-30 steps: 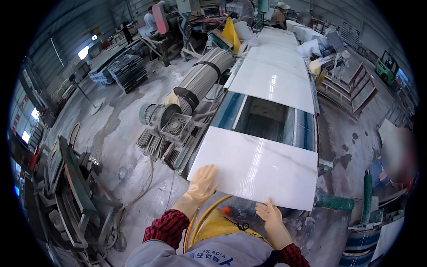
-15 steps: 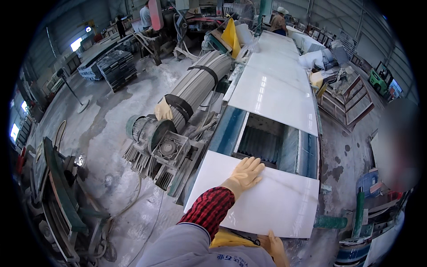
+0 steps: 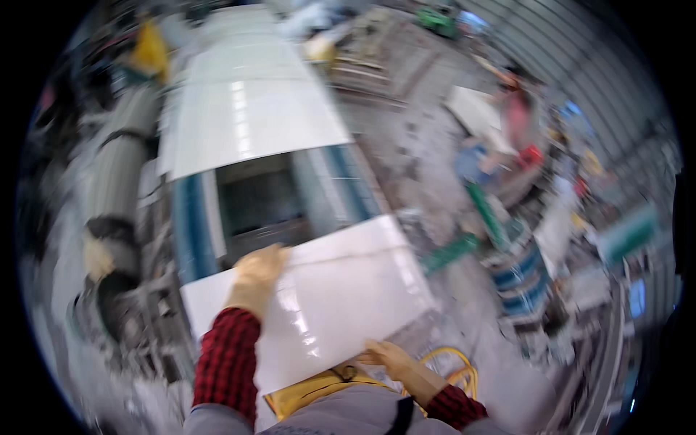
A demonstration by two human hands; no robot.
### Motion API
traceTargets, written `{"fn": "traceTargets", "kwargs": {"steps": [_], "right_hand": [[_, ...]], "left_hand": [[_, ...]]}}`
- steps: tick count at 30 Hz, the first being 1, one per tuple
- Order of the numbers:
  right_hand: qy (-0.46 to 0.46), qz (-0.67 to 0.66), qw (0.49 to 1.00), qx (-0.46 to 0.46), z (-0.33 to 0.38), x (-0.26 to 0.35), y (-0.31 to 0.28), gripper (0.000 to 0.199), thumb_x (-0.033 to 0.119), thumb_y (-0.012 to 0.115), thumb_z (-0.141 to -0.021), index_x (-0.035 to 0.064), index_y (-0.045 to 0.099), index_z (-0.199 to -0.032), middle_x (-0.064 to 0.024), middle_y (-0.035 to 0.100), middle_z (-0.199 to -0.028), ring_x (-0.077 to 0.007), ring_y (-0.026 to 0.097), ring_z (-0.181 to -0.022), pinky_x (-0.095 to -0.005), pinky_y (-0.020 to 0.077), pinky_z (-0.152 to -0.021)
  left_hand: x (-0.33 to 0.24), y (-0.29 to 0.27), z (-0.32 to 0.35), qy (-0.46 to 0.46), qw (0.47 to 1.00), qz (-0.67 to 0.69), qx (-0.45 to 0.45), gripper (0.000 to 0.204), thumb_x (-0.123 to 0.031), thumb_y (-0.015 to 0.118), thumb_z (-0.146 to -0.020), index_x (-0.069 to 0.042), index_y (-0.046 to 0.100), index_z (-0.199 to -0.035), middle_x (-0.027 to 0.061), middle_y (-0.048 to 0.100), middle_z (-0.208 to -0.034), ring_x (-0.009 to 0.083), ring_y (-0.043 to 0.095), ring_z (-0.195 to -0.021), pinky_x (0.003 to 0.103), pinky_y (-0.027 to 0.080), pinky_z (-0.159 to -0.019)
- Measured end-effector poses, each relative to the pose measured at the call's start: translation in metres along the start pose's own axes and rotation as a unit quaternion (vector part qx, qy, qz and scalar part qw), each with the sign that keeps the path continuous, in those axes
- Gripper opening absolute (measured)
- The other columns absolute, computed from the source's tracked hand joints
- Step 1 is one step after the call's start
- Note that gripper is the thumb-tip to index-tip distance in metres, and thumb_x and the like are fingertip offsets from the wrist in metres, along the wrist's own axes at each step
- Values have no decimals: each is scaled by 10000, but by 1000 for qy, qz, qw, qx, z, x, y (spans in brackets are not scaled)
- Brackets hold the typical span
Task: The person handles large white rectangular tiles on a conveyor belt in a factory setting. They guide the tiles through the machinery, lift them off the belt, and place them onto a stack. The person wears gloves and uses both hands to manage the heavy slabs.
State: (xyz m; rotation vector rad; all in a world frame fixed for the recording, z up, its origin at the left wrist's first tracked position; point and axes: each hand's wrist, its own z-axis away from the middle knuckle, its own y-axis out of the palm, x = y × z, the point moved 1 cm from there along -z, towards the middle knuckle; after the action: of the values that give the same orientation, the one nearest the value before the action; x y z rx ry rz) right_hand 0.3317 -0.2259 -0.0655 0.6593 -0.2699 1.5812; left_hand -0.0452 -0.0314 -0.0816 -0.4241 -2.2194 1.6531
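Note:
A glossy white rectangular slab [image 3: 348,290] lies askew over the near end of the long blue-sided machine bed. My left hand [image 3: 259,270], in a cream glove, is closed over the slab's far edge, its fingertips curled down out of sight. At the near edge, my right hand [image 3: 388,358], gloved alike, pinches the slab's rim close to my body. Beyond the slab there is a dark opening [image 3: 261,199] in the bed. Farther off, another white slab [image 3: 246,116] covers the bed. Motion blurs the view.
Left of the bed lies a strapped bundle of grey strips [image 3: 123,167]. To the right stand a green post [image 3: 487,216] and a blue-banded round base [image 3: 522,279]. A yellow hose [image 3: 464,362] loops beside my right forearm. Wooden frames [image 3: 370,65] sit at the far right.
My left hand has gone from lying flat on the slab to gripping its far edge. The slab now sits turned against the bed. My view has swung to the right.

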Motion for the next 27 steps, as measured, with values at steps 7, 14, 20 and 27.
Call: {"fn": "traceTargets", "kwargs": {"steps": [7, 14, 20, 27], "right_hand": [[30, -10, 999, -17, -4, 0, 3, 714, 561, 645, -1106, 0, 610, -1546, -212, 678, -1530, -333, 626, -1454, -463, 472, -1235], [-29, -99, 993, 58, -40, -39, -9, 470, 500, 674, -1121, 58, 739, -1266, -106, 758, -1354, -201, 717, -1174, -333, 554, -1020], [-24, -34, 998, 44, -52, -38, -19, 526, 460, 689, -1129, -22, 747, -1332, -93, 790, -1275, -172, 721, -1091, -313, 577, -958], [-33, -52, 997, 54, -54, -42, -21, 579, 450, 680, -1136, -71, 718, -1386, -169, 763, -1386, -226, 723, -1235, -352, 577, -1063]], "left_hand": [[6, -9, -32, -291, 921, 232, 112, 614, -627, 542, -1105, -87, 828, -1049, 228, 809, -1109, 453, 757, -1110, 536, 593, -1008], [5, -4, -34, -288, 928, 209, 113, 593, -617, 548, -1109, -105, 840, -1039, 208, 817, -1082, 454, 772, -1059, 545, 606, -981], [8, 1, -31, -305, 926, 195, 107, 587, -630, 549, -1101, -126, 844, -1048, 207, 820, -1079, 451, 779, -1053, 546, 610, -977], [6, 3, -29, -289, 932, 202, 87, 605, -626, 547, -1107, -105, 845, -1030, 203, 821, -1050, 445, 783, -1025, 545, 615, -953]]}}
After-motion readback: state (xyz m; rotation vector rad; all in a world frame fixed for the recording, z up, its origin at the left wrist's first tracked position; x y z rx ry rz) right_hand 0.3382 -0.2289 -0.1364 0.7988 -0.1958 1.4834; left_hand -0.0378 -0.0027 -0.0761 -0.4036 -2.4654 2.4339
